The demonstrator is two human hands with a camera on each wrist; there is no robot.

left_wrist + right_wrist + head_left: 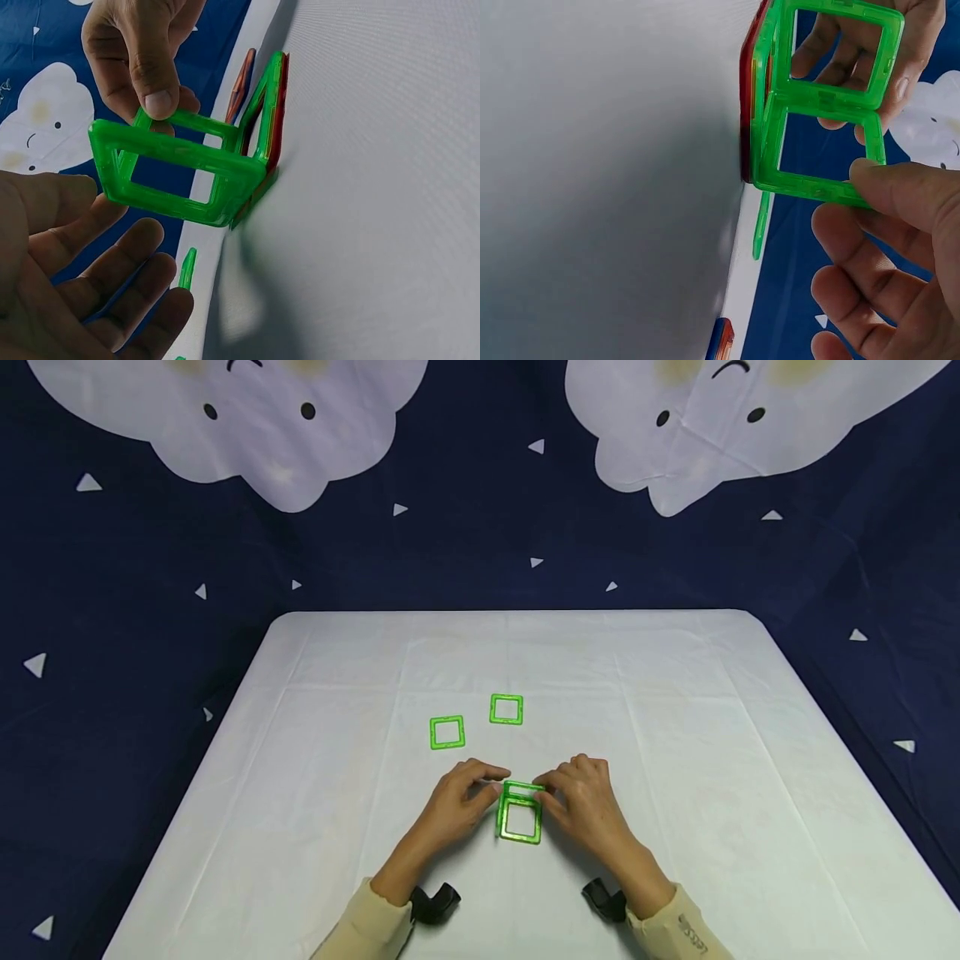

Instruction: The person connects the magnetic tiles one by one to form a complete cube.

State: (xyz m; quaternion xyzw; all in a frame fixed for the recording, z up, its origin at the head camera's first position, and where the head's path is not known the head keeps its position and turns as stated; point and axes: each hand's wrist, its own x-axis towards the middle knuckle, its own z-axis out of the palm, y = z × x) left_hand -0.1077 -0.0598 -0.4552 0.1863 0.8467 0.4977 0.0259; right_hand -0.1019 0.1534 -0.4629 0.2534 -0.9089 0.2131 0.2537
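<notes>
In front of me stands a small build of green square magnetic tiles [520, 839], with one tile lying flat and others upright along its sides. My right hand [585, 802] pinches the upper edge of an upright tile [810, 186] between thumb and index finger, its other fingers loosely bent. Beside the build's left side is my left hand [457, 802], fingers relaxed and apart. In the left wrist view, its thumb and index fingertips are right at the corner of another upright tile [176, 154]. A red edge [745, 112] shows at the build's base.
Two loose green square tiles [447, 746] [506, 722] lie farther back on the white table [637, 710]. Beyond the table hangs a dark blue cloth [472, 560] with clouds and triangles. Black wrist devices [435, 906] sit under both sleeves.
</notes>
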